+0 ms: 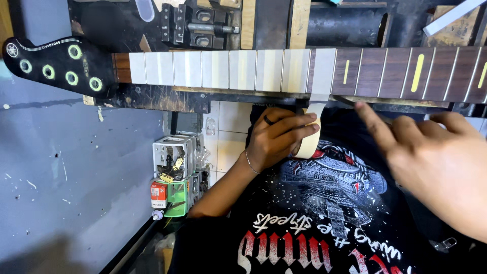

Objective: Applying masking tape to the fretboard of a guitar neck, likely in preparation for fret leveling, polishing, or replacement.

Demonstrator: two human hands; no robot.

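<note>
My left hand (276,137) grasps the roll of masking tape (310,142) just under the guitar neck (385,71); its strip (322,76) crosses the fretboard. My right hand (431,162) is released, index finger touching the neck's near edge.

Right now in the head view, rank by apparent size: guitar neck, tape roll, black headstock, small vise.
1. guitar neck, spanning the frame
2. black headstock
3. small vise and tape roll: alike; the roll is half hidden by the left hand.
</note>
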